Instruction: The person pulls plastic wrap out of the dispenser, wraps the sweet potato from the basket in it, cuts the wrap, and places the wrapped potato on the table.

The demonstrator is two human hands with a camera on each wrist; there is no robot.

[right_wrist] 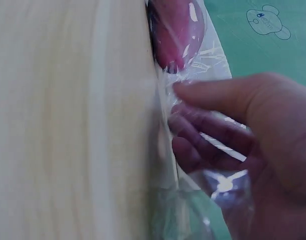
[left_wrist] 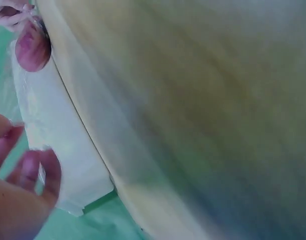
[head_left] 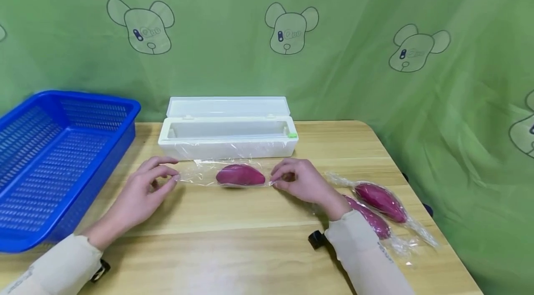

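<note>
Purple sweet potato (head_left: pixel 240 175) under clear cling film (head_left: pixel 200 173) lies just before the white plastic wrap dispenser (head_left: pixel 227 133); left hand (head_left: pixel 143 191) pinches the film's left end, right hand (head_left: pixel 301 181) its right. Two wrapped potatoes (head_left: pixel 379 202) lie right of the dispenser.

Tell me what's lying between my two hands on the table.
In the head view, a purple sweet potato wrapped in clear film lies between the left hand and right hand, each pinching one film end.
</note>
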